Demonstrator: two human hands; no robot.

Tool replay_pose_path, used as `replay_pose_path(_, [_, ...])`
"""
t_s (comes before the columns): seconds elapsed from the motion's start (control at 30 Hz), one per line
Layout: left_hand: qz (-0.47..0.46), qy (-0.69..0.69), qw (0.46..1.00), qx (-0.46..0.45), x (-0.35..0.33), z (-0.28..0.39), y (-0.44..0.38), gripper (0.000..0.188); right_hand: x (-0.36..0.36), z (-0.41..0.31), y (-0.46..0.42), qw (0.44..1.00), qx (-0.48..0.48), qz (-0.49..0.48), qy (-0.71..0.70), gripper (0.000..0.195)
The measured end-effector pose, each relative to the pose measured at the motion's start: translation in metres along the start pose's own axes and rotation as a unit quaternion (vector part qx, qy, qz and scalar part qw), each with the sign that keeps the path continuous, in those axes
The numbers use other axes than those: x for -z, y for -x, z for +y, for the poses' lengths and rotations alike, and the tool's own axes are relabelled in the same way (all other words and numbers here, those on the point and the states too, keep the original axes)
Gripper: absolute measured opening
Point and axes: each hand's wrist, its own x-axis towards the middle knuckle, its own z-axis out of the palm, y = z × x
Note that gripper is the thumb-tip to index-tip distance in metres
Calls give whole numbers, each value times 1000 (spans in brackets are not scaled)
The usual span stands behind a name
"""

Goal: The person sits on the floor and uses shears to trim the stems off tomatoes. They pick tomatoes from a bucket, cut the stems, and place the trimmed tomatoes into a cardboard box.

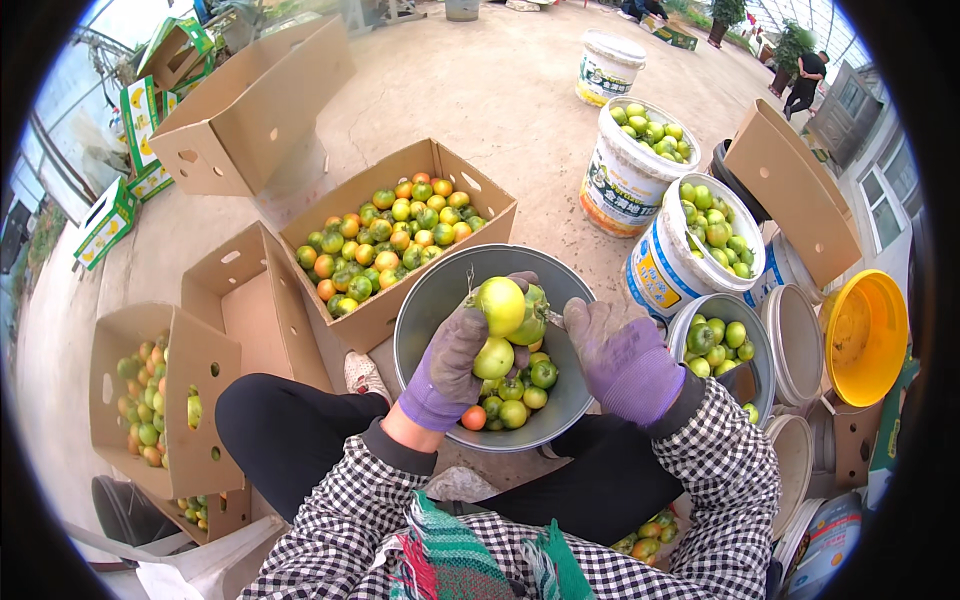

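My left hand (454, 356), in a grey and purple work glove, holds a few green tomatoes (500, 307) bunched together above a wide grey tub (429, 296). My right hand (619, 349), gloved alike, grips a small metal tool (556, 320). Its tip meets the right side of the held bunch; the fist hides the rest, so I cannot tell its exact kind. Between my knees, the tub holds loose green tomatoes (513, 414) and an orange one (473, 418) at the bottom.
Beyond the tub stands a cardboard box (484, 184) of green and orange tomatoes. More cardboard boxes (206, 405) flank my left. On the right are white buckets (626, 180) of green tomatoes, a grey bucket (757, 397) and a yellow one (862, 337). A person (807, 81) is far off.
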Motion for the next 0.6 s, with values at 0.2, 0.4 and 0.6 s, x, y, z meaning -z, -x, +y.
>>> replay_pose_path(0.2, [101, -291, 947, -90, 5, 3, -8, 69, 28, 7, -4, 875, -154, 0, -459, 36])
replay_pose_path(0.4, [126, -570, 782, -220, -23, 9, -7, 67, 28, 15, -16, 685, -215, -50, -695, 38])
replay_pose_path(0.6, [139, -538, 803, -216, -16, 5, -10, 66, 11, 13, -23, 775, -134, 18, -618, 34])
